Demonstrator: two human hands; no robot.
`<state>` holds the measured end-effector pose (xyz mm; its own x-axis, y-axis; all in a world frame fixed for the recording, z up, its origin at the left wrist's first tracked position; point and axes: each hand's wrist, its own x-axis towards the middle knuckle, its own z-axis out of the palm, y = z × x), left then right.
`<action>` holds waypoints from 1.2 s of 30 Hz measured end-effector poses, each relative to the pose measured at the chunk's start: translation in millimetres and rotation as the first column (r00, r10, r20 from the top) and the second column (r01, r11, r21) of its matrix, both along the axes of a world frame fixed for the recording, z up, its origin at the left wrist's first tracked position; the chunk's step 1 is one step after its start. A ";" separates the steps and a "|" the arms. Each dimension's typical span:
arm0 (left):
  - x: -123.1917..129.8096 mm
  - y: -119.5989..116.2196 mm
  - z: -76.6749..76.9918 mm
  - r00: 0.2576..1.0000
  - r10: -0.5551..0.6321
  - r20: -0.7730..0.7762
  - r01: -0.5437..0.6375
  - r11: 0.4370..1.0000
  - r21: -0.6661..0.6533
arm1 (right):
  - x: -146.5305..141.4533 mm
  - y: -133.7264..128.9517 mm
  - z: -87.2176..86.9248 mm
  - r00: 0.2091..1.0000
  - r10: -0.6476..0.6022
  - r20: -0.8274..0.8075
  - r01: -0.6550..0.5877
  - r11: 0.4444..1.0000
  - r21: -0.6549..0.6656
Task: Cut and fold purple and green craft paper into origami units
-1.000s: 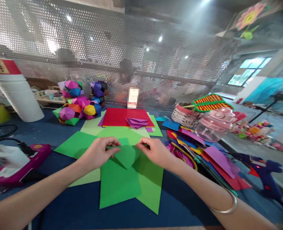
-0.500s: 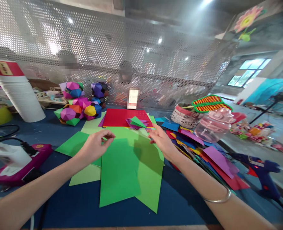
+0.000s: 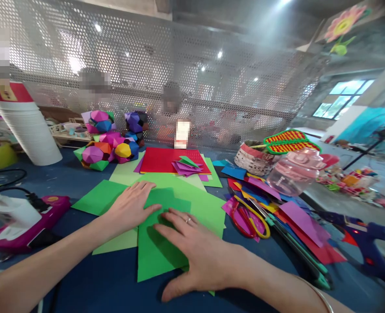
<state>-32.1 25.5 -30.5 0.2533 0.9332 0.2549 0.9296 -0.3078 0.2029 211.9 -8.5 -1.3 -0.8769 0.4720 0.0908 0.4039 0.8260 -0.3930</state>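
Craft workshop: paper (image 3: 156, 250), glue gun (image 3: 365, 232)

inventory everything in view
green sheets: several, light, dark, centre
paper stack: one, red topped, centre
folded papers: several, purple, green, on paper stack
paper balls: several, multicoloured, left
paper cups: one stack, white, left
power strip: one, magenta, left
charger: one, white, on power strip
scissors: count unclear, red, yellow, right
long tools: count unclear, green, right
paper pieces: many, mixed, right
basket: one, white, pink, right
woven piece: one, multicoloured, right
bottle: one, clear pink, right
glue gun: one, blue, right
flower: one, pink, upper right
window: one, bluish, right
screen: one, perforated grey, behind
table: one, blue, beneath
background clutter: uncounted, mixed, sides
left hand: one, on green sheets
right hand: one, over green sheets
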 end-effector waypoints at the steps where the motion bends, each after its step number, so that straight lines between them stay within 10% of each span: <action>1: -0.5 0.3 -0.5 1.000 -0.004 -0.007 0.004 1.000 0.013 | -0.1 -1.2 -1.1 1.000 0.012 0.017 -0.012 1.000 0.011; 11: -1.8 0.1 0.3 0.999 -0.008 -0.044 0.012 0.995 0.096 | 4.8 -1.4 -0.8 0.995 0.078 0.062 -0.093 0.944 0.317; 19: 1.4 -2.3 14.8 0.958 -0.168 0.234 0.092 0.948 0.304 | 17.9 11.2 -7.7 0.991 0.043 -0.124 0.048 0.761 0.647; 24: 16.8 -23.2 26.7 0.862 -0.433 0.265 0.360 0.889 0.284 | 29.6 19.6 -6.4 0.950 0.019 -0.313 0.161 0.828 0.538; 30: 30.3 -53.7 20.3 0.808 -0.583 -0.086 0.585 0.775 0.238 | 46.1 10.1 -14.3 0.951 0.145 -0.275 0.013 0.865 0.501; 36: 28.9 -75.9 6.8 0.817 -0.543 -0.192 0.576 0.769 0.278 | 50.8 -7.5 -22.6 0.969 0.106 -0.222 0.035 0.833 0.552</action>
<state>-3.3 -50.4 -23.6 0.7439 0.4935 0.4505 0.5816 -0.8102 -0.0729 262.7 -16.0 -23.9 -0.8116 0.2508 0.5277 0.3246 0.9445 0.0503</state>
